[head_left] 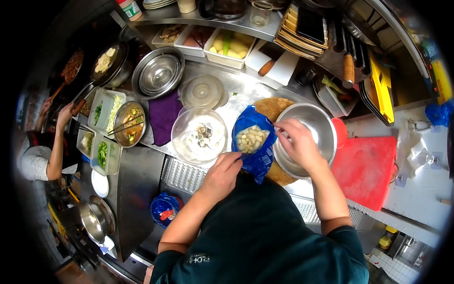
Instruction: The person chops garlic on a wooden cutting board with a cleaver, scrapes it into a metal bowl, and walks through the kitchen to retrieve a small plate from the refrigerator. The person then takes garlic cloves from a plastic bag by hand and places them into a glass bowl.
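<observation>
A blue plastic bag (257,163) stands open in front of me, with pale peeled garlic cloves (251,138) inside. My left hand (221,176) has its fingers closed on the bag's near left edge. At the far right edge, my right hand (298,142) pinches the rim between thumb and fingers. It reaches over a large steel bowl (326,124), whose visible inside is bare metal. Left of the bag sits a clear bowl (182,149) with small dark and pale pieces at its bottom. Part of a round wooden board (272,107) shows beneath the bag and the steel bowl.
A red cutting board (366,170) lies to the right. Nested steel bowls (142,78), a purple cloth (163,118) and a round lid (202,91) are at left. A cleaver's wooden handle (266,68) rests at the back. Another person's arm (56,151) works at pans on the far left.
</observation>
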### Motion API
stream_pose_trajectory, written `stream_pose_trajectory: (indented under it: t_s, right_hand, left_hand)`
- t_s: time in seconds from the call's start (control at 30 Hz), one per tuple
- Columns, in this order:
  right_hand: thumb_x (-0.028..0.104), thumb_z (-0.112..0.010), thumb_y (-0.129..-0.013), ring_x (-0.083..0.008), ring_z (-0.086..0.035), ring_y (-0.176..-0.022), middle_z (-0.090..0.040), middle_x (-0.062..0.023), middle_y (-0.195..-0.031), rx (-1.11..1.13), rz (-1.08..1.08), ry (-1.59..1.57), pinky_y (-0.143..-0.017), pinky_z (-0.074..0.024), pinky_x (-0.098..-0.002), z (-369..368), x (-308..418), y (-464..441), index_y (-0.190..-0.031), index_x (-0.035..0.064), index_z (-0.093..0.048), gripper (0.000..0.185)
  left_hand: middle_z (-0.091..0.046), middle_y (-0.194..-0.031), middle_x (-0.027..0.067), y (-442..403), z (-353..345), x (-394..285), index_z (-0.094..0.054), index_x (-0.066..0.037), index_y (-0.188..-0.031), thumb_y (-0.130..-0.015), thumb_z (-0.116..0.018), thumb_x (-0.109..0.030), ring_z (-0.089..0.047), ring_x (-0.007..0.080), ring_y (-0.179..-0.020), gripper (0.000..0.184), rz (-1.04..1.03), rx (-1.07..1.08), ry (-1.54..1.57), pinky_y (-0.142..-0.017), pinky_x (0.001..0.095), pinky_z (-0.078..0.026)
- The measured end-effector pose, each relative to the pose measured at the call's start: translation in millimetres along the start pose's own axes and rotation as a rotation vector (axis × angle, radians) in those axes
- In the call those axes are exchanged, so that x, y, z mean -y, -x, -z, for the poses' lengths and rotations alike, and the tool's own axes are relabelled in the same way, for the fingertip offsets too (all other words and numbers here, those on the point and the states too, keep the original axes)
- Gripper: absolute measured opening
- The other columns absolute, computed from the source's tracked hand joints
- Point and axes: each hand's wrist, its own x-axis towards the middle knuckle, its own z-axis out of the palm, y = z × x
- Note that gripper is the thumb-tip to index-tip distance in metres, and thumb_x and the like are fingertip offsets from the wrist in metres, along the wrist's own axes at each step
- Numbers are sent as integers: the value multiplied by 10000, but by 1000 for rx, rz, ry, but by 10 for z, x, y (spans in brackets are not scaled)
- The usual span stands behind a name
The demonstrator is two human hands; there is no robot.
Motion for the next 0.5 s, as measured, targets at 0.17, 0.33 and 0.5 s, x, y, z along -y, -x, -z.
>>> stream_pose_trajectory:
  t_s: [0.17,0.33,0.5]
  right_hand:
    - [211,-823,-733,-340,-640,-1019,-680,-160,-1068,24,2,208,-888,-506,-428,211,-236,752,-1021,15,-699,370]
    - [165,-772,-717,-313,-601,-923,-600,-118,-891,139,-42,273,-845,-480,-431,-158,-416,1491,-949,38,-688,278]
    - [67,-674,-706,-311,-599,-913,-608,-116,-900,-19,-138,379,-793,-497,-423,-226,-770,1836,-910,62,-693,205]
  left_hand:
    - [-652,-1090,205,24,-64,17,-667,60,-969,-747,-649,114,-639,383,-989,230,36,-41,-20,-860,428,-536]
    - [-653,-1092,201,-11,-163,-20,-667,58,-975,-749,-636,127,-638,375,-987,239,49,-34,5,-870,424,-529]
    - [-652,-1102,194,-64,-161,-33,-666,51,-976,-760,-635,118,-636,371,-995,228,16,10,14,-871,424,-527]
